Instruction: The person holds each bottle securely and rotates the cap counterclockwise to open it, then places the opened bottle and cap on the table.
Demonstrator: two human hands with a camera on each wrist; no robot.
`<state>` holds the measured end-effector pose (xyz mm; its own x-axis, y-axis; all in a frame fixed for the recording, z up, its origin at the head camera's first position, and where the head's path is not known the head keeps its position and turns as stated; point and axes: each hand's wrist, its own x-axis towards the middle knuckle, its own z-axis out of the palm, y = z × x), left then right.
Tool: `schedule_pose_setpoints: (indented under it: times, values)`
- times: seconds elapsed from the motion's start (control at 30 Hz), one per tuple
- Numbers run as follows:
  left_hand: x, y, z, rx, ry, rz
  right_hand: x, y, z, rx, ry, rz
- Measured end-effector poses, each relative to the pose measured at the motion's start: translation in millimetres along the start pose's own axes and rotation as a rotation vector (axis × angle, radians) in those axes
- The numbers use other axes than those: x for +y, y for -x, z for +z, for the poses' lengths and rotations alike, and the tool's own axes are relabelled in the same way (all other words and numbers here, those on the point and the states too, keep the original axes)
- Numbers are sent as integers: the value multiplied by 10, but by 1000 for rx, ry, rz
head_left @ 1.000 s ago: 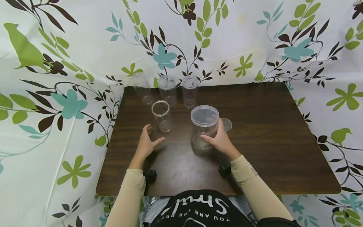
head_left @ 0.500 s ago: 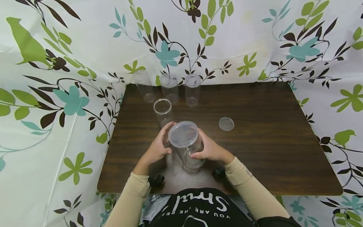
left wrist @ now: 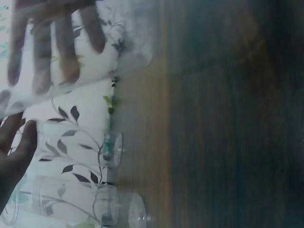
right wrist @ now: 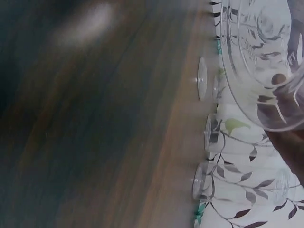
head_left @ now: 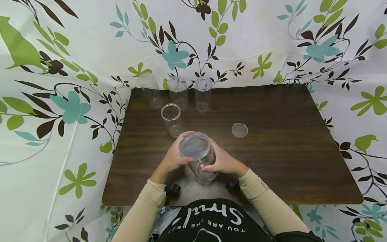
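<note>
Both hands hold a large clear plastic jar (head_left: 203,169) with a translucent lid (head_left: 195,146), near the table's front edge. My left hand (head_left: 176,154) grips its upper left side, thumb across the lid's rim. Around the right side of the body curls my right hand (head_left: 222,159), thumb on the near wall. The jar leans slightly, and its round base (right wrist: 266,66) appears raised off the table in the right wrist view. Through the clear wall, fingers (left wrist: 66,52) show in the left wrist view. The far fingers are partly hidden in the head view.
A lidless clear jar (head_left: 172,119) stands on the brown table (head_left: 287,151) beyond my left hand. Three taller clear jars (head_left: 203,95) line the back left edge. A loose round lid (head_left: 240,130) lies flat right of centre. Patterned cloth (head_left: 242,40) hangs behind.
The large jar came left and toward me in my right hand. My left hand moved from beside it to gripping its side and lid rim. The loose lid is now uncovered.
</note>
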<state>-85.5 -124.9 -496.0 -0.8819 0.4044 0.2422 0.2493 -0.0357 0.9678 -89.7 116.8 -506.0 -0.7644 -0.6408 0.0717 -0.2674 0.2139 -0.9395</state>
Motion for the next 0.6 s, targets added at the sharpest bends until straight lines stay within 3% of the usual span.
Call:
schedule_pose_setpoints:
  times: [0.13,0.37,0.5,0.6]
  values:
    - [-9,4,33,65,-87,-12,-3,-3,36,40,22,-18]
    - [-20,-14,68,117,-168,-14,12,-12,105,143,96,-33]
    - [-13,-35,90,129,-173,-34,27,-8,151,203,146,-33]
    - [-24,-58,111,130,-125,-22,18,-1,182,235,168,-15]
